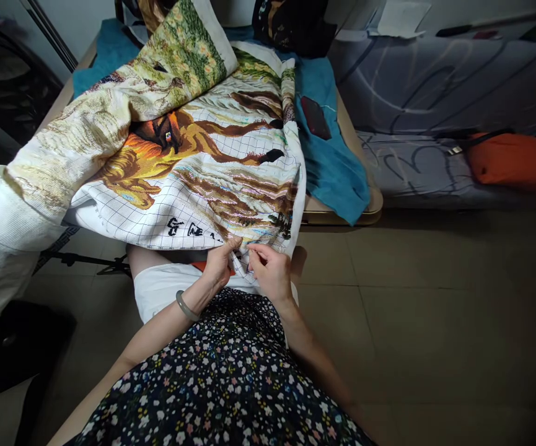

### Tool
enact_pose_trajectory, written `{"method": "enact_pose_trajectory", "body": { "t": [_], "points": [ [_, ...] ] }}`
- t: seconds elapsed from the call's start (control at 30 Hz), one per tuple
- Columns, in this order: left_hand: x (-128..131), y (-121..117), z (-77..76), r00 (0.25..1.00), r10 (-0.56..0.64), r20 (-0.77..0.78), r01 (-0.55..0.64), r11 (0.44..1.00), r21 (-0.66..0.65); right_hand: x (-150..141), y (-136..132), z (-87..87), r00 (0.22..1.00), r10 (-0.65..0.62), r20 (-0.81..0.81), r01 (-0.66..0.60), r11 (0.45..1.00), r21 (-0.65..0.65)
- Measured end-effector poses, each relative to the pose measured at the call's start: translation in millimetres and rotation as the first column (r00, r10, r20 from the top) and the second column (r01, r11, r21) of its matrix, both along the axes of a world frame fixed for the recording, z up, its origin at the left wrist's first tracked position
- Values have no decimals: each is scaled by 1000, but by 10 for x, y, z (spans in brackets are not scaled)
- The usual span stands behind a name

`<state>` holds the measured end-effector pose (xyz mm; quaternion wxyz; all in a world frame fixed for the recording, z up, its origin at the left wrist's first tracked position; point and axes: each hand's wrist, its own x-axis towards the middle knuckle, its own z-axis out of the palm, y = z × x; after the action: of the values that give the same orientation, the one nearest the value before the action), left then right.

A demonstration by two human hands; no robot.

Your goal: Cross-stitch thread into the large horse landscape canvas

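A large cross-stitch cloth [230, 142] spreads over a low table and hangs down to my lap. It carries a grid, stitched brown and orange shapes, and black characters near the lower edge. My left hand [221, 263] grips that edge, thumb on top and the other fingers underneath. Close beside it on the right, my right hand [270, 266] has its thumb and fingertips pinched together at the cloth. Whatever lies in this pinch is too small to make out. A bracelet [187, 306] circles my left wrist. The cloth's left part is rolled and folded over itself.
A teal cloth [330, 161] covers the table beneath the stitching, with a dark red phone-like object [315, 117] on it. A black bag [293, 28] stands at the back. Right of the table are a patterned grey sofa [416, 93] and an orange bag [518, 160].
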<state>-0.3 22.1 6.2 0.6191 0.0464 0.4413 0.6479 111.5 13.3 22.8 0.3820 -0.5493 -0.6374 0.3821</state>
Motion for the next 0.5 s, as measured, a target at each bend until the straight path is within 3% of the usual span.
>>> {"method": "enact_pose_trajectory", "body": {
  "t": [0.33,0.5],
  "points": [
    [12,1,-36,1000,23,8,-23,999,28,-111,3,-41,978,-138,159,129,989,69],
    [3,1,-35,1000,7,17,-7,1000,-2,-177,-30,-53,990,-135,50,136,991,-6]
  ]
}}
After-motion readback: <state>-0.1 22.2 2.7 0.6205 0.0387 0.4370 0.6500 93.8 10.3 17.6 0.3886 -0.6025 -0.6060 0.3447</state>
